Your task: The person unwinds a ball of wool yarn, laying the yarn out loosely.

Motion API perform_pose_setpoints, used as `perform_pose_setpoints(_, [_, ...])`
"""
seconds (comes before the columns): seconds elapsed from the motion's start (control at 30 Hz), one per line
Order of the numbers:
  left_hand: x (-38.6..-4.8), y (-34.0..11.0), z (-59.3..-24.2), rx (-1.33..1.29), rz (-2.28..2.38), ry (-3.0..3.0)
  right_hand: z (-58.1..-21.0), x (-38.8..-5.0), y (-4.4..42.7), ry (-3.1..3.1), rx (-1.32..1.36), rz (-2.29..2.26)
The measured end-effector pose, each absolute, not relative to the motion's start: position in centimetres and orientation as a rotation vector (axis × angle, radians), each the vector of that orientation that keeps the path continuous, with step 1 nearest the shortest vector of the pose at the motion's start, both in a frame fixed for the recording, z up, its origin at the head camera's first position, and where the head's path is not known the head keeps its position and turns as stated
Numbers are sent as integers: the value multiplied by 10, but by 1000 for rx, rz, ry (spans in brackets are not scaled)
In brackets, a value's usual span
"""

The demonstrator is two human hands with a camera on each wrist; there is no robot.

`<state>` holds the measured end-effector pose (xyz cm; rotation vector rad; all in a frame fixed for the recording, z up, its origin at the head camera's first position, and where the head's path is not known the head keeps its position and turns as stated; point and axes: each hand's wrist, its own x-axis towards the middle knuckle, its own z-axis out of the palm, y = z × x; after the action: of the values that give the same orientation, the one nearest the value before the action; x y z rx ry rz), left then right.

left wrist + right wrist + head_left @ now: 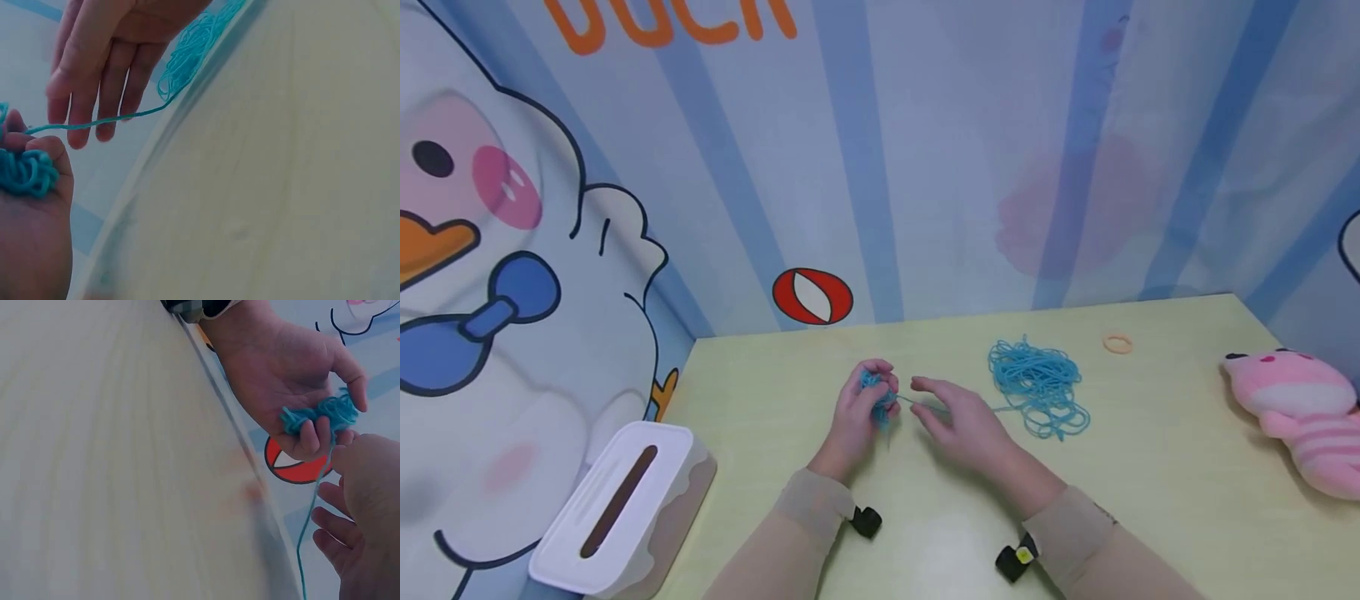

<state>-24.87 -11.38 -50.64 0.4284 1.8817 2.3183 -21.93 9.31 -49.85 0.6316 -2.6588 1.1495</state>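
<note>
My left hand (852, 415) holds a small wound bundle of turquoise yarn (337, 412), its fingers curled round it against the palm. From the bundle a single yarn strand (150, 112) runs past my right hand (968, 427) toward a loose, tangled yarn pile (1033, 379) on the table. In the head view the right thumb and forefinger stand apart, with the strand passing near them. Its other fingers hang fairly straight beside the strand in the left wrist view; whether they touch it is hard to tell.
A pale tissue box (681, 492) with a slot in its lid stands at the left table edge. At the right lies a pink striped plush toy (1300, 408). A small orange ring (1107, 340) lies beyond the yarn pile. A printed cloth wall (940, 167) borders the table (760, 392).
</note>
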Motion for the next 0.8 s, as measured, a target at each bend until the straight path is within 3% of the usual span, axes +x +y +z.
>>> perform_pose_setpoints(0.27, [-251, -113, -509, 442, 2218, 2040, -507, -221, 86, -2649, 550, 1080])
perform_pose_setpoints(0.8, [-256, -118, -517, 189, 2153, 2386, -515, -217, 132, -2336, 676, 1031])
